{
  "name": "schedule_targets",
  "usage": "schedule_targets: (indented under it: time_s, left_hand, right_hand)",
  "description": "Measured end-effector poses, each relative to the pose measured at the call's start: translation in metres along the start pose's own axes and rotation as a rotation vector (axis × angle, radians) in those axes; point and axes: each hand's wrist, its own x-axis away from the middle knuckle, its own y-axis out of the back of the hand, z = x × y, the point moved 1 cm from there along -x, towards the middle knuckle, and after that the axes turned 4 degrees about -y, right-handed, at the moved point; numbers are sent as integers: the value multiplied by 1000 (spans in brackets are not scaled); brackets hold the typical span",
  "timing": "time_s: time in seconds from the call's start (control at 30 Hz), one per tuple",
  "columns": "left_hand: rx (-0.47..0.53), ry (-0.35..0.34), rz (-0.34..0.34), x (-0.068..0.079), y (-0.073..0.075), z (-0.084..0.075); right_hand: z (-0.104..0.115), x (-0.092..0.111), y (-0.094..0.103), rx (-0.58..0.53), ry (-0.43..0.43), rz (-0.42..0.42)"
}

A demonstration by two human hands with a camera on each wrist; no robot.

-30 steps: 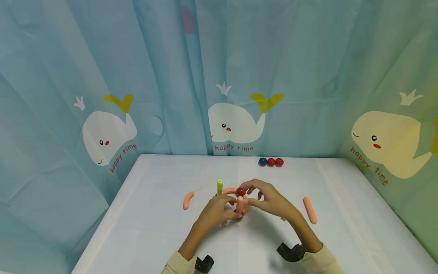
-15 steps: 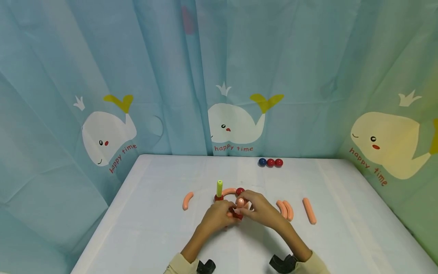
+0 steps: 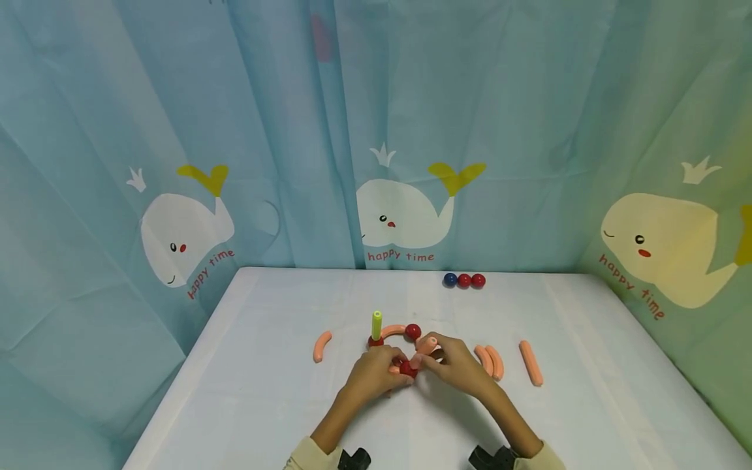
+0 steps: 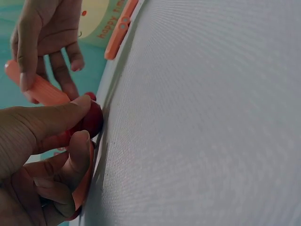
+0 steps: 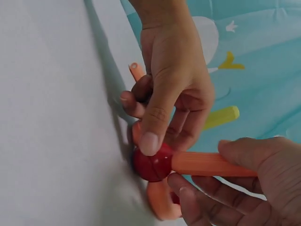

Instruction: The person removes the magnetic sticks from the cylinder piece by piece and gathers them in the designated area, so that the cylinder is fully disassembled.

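In the head view my left hand (image 3: pixel 376 371) pinches the near red ball (image 3: pixel 408 370) of a small ring on the table, thumb pressed on its side. My right hand (image 3: pixel 455 362) grips a straight orange stick (image 5: pixel 197 163) between thumb and fingers; its end meets that red ball in the right wrist view. In the head view the stick leans up and to the right. Behind the hands, a curved orange stick (image 3: pixel 393 330) links a second red ball (image 3: pixel 412 332) with a third red ball (image 3: pixel 375 341), on which a yellow-green stick (image 3: pixel 376 324) stands upright. My left hand hides part of the ring.
A curved orange piece (image 3: pixel 322 346) lies to the left. On the right are two curved orange pieces (image 3: pixel 489 362) side by side and a straight orange stick (image 3: pixel 531 363). A blue ball (image 3: pixel 450 280) and two red balls (image 3: pixel 471 281) sit at the table's back edge, before a curtain.
My right hand has left the far red ball and now grips the orange stick. That stick has tipped from upright toward the right. My left hand has stayed at the near red ball.
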Motion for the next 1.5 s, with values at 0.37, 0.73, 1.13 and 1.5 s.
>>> schedule_targets:
  time_s: [0.37, 0.73, 1.13, 1.5]
  left_hand:
    - [5, 1, -9, 2, 1, 0]
    - [10, 25, 0, 2, 0, -2]
    - [34, 41, -14, 1, 2, -4]
    - [27, 54, -7, 2, 3, -6]
  right_hand:
    - [-8, 3, -6, -82, -32, -74]
    - [-2, 6, -7, -49, -51, -62]
    - [-2, 7, -6, -51, -90, -106]
    - [-2, 8, -3, -117, -121, -96]
